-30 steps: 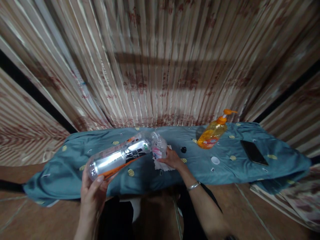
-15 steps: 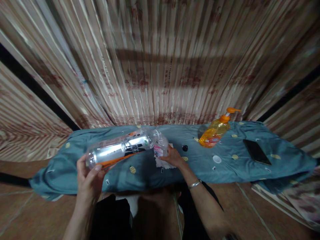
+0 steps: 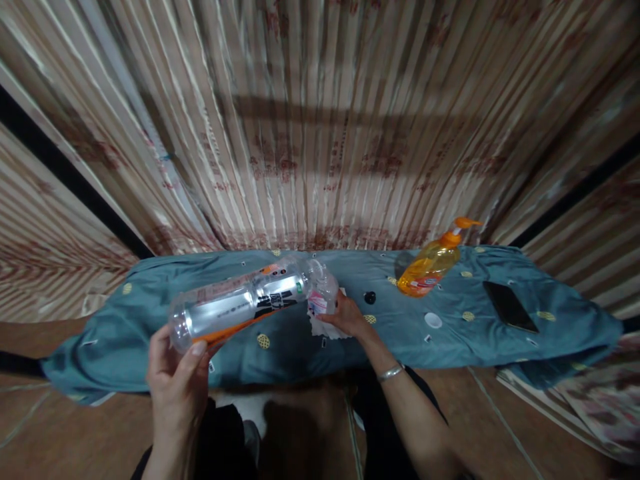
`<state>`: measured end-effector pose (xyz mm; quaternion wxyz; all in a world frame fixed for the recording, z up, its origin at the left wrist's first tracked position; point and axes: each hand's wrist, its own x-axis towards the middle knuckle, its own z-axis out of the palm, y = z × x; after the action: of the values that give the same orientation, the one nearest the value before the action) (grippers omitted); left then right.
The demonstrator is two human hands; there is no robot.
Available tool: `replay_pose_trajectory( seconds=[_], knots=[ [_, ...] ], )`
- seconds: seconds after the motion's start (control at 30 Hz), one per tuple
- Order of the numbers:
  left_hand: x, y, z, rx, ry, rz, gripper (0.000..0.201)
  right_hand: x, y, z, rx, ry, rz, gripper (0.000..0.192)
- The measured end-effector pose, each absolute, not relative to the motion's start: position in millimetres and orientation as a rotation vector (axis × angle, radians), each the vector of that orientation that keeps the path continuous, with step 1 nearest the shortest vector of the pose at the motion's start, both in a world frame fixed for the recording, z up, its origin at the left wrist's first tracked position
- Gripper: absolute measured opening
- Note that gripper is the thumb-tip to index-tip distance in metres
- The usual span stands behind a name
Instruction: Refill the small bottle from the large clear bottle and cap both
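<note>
My left hand (image 3: 181, 360) is closed round the base end of a large clear plastic bottle (image 3: 225, 310) with a silver, black and orange label. The bottle lies tilted in the air, its neck pointing right and slightly higher than its base. At its neck end is a smaller clear bottle (image 3: 326, 285) with a pink and blue label, gripped by my right hand (image 3: 346, 315). The two mouths meet or overlap; I cannot tell which. A white paper tissue (image 3: 330, 330) lies under the small bottle.
On the teal cloth (image 3: 290, 353) stand an orange pump bottle (image 3: 430, 270), and lie a black cap (image 3: 370, 297), a white round lid (image 3: 433, 321) and a dark phone (image 3: 510, 307). A striped curtain (image 3: 310, 133) hangs behind, with black poles at both sides.
The large bottle's base end and my left hand have shifted slightly left and down. My right hand still holds the small bottle in nearly the same spot.
</note>
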<state>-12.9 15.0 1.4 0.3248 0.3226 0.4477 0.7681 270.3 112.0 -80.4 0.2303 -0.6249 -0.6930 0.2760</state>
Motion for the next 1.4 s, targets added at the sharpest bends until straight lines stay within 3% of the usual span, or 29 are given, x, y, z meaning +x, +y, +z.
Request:
replay_pose_trajectory(
  seconds=[1.4],
  knots=[
    [3.5,7.4,9.3,0.791,1.245,2.139,0.049,272.9,108.4,-84.4,-1.632,-1.806,0.801,0.062]
  ],
)
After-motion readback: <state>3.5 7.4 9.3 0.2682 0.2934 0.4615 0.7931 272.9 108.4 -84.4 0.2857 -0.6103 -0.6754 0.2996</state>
